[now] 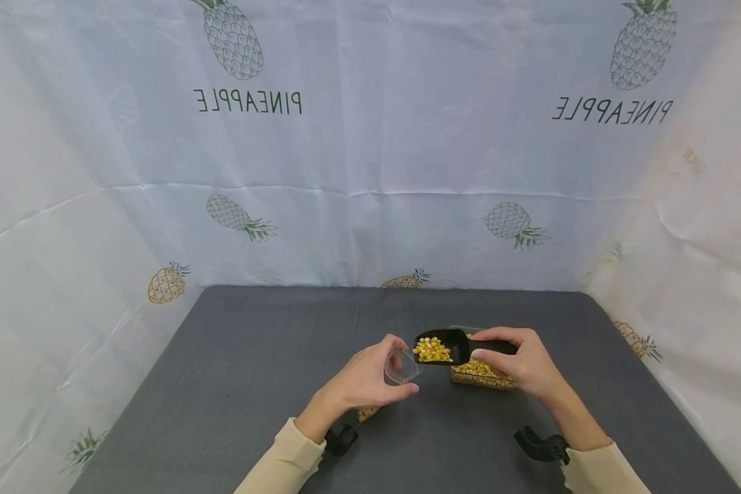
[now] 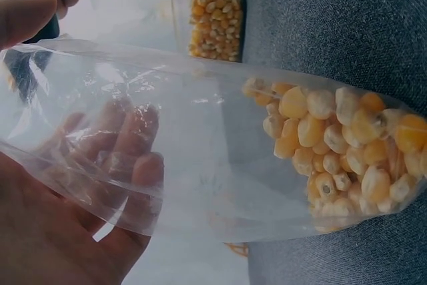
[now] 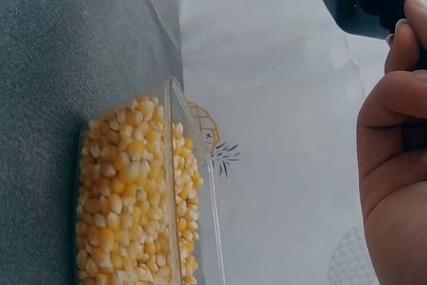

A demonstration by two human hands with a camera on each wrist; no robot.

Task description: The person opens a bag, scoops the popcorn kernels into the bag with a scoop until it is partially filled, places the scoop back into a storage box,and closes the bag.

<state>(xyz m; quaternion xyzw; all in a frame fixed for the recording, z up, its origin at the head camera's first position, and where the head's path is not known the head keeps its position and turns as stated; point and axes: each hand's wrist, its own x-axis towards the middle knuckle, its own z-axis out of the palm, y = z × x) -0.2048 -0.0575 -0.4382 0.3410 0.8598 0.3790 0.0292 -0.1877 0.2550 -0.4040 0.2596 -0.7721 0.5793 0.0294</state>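
My left hand (image 1: pixel 366 374) holds a clear plastic bag (image 2: pixel 207 145) by its mouth, fingers and thumb curved around the round opening. Corn kernels (image 2: pixel 340 145) fill the bag's lower end, down by the grey table. In my right hand (image 1: pixel 527 360) is the handle of a black scoop (image 1: pixel 461 345), gripped between thumb and fingers. Yellow kernels (image 1: pixel 432 350) lie in the front of the scoop, whose lip overlaps the edge of the bag's opening in the head view. The right wrist view shows only part of the scoop.
A clear rectangular container (image 3: pixel 175 198) of corn kernels stands on the grey table (image 1: pixel 272 357), beneath the scoop and right hand. A white curtain (image 1: pixel 395 151) printed with pineapples hangs behind the table and along both sides. Black wrist straps (image 1: pixel 540 446) sit on both arms.
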